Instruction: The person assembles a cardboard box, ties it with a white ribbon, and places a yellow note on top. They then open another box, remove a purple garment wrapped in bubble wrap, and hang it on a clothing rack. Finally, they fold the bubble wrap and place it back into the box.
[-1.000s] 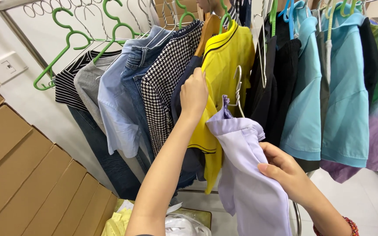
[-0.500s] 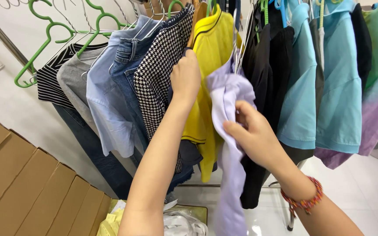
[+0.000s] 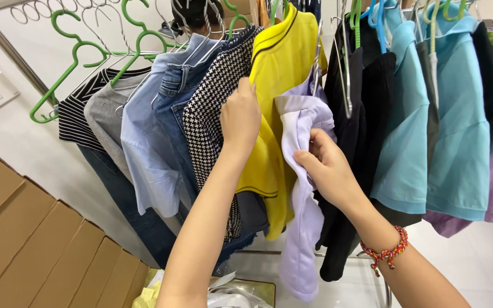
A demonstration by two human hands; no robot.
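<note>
A lavender shirt (image 3: 302,228) hangs on a metal hanger between a yellow shirt (image 3: 281,74) and a black garment (image 3: 355,137) on a crowded clothes rack. My right hand (image 3: 326,165), with a beaded bracelet on its wrist, grips the lavender shirt at chest height. My left hand (image 3: 241,117) presses against the yellow shirt and pushes it leftward toward a black-and-white houndstooth garment (image 3: 209,125).
Further left hang a denim piece (image 3: 169,108), a light blue shirt (image 3: 144,154), a grey top and a striped top, with green hangers (image 3: 75,63) above. Teal shirts (image 3: 457,125) and a purple-green garment hang right. Cardboard boxes (image 3: 35,239) stand lower left; plastic bags lie below.
The lavender shirt has gone up from below the rail to hang among the clothes. My right hand rose with it. My left hand stayed on the yellow shirt.
</note>
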